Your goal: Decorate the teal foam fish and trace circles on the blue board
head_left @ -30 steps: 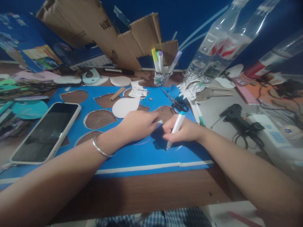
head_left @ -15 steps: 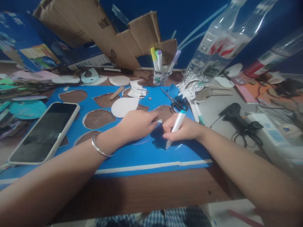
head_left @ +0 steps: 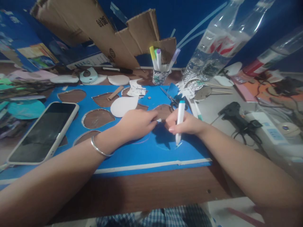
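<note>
My right hand (head_left: 186, 122) is closed around a white marker (head_left: 180, 118) with a teal end, held nearly upright. Its tip meets the blue board (head_left: 151, 160) at a pale curved line (head_left: 165, 148). To its left, my left hand (head_left: 138, 124) rests on the board, palm down, thumb and index finger apart, other fingers partly hidden. A white teardrop-shaped piece (head_left: 124, 106) lies just behind that hand. Several teardrop holes (head_left: 98, 119) in the board show brown wood beneath. A faint pinkish curve (head_left: 142, 139) runs beside my left hand.
A phone (head_left: 44, 132) lies on the board's left side. Scissors (head_left: 174, 100) sit behind my right hand, near a cup of markers (head_left: 159, 77). Plastic bottles (head_left: 215, 47) stand back right; a black glue gun (head_left: 233, 115) and power strip (head_left: 268, 129) lie right.
The marker has moved right and slightly up along the board and stands more upright. More of the pale curve shows. My left hand has stayed in place.
</note>
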A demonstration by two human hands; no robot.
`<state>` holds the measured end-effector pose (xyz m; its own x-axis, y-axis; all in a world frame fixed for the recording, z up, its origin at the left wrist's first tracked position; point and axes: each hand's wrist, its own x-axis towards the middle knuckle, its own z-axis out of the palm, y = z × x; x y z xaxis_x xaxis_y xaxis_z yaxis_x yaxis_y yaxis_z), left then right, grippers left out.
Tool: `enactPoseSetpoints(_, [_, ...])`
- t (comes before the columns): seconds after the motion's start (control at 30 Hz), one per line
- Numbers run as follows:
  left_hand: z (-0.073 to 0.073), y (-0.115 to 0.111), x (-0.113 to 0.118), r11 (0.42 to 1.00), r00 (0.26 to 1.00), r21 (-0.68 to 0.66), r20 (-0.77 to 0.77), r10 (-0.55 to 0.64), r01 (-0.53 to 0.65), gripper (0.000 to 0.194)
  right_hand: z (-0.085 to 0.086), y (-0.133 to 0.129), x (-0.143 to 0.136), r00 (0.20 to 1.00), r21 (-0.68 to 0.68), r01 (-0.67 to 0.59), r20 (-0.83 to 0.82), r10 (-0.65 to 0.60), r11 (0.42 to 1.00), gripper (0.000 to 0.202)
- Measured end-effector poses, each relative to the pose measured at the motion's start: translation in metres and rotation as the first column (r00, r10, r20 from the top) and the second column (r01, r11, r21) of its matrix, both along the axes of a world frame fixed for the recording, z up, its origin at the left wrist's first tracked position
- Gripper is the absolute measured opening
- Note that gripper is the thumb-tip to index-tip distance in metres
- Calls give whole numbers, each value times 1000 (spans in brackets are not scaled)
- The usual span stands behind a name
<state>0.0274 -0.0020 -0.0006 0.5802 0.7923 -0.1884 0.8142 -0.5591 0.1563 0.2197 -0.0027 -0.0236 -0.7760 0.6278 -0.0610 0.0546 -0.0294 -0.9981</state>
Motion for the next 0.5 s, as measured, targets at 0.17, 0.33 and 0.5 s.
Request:
enactPoseSetpoints(0.17, [2, 1, 0, 999, 1000, -34, 29, 4, -3, 31, -8, 2, 1, 946, -222, 179, -230, -230, 959, 28])
enactPoseSetpoints(0.33, [2, 2, -2, 999, 999, -42, 39, -1, 3, 32, 10, 3, 7, 796, -73, 516, -328, -509, 854, 37])
enactPoseSetpoints(0.5, [1, 3, -6, 999, 998, -29, 51, -30, 32, 32, 39, -3, 21, 602, 194, 799, -256, -757, 570, 40])
